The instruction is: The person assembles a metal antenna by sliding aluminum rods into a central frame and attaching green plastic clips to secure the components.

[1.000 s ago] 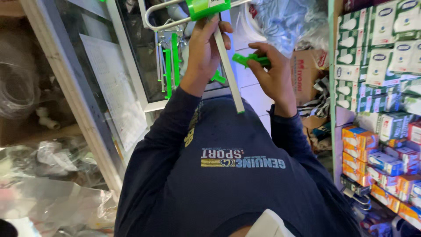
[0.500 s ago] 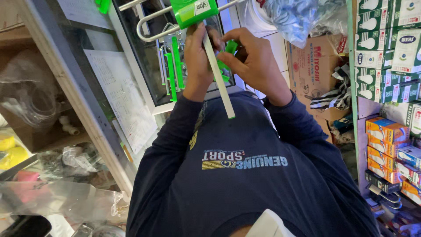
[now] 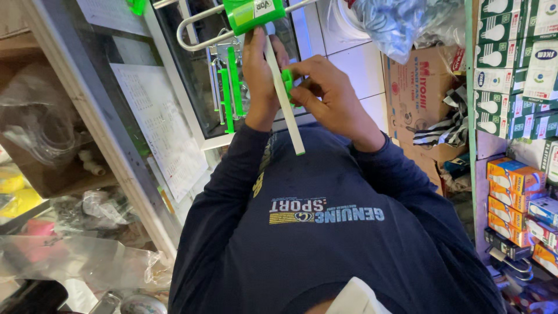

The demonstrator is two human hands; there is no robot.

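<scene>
My left hand [image 3: 260,78] is wrapped around the white square bar [image 3: 289,119] of an aerial, just under its green plastic housing [image 3: 253,13]. A bent metal tube loop [image 3: 195,36] sticks out from the housing to the left. My right hand [image 3: 332,100] pinches a small green clip [image 3: 287,81] against the side of the white bar. The bar's free end points down toward my chest. Behind my left hand, further green rods [image 3: 230,87] hang beside the glass.
A glass cabinet with a pale metal frame [image 3: 174,104] stands ahead, a printed sheet [image 3: 160,134] leaning by it. Stacked lamp cartons [image 3: 511,64] and orange-blue boxes [image 3: 517,192] fill the right shelf. A cardboard box [image 3: 418,93] sits behind; clear plastic bags [image 3: 81,256] lie at left.
My right hand came in from the right with the green clip and now presses it against the white bar. My left hand kept its grip on the bar.
</scene>
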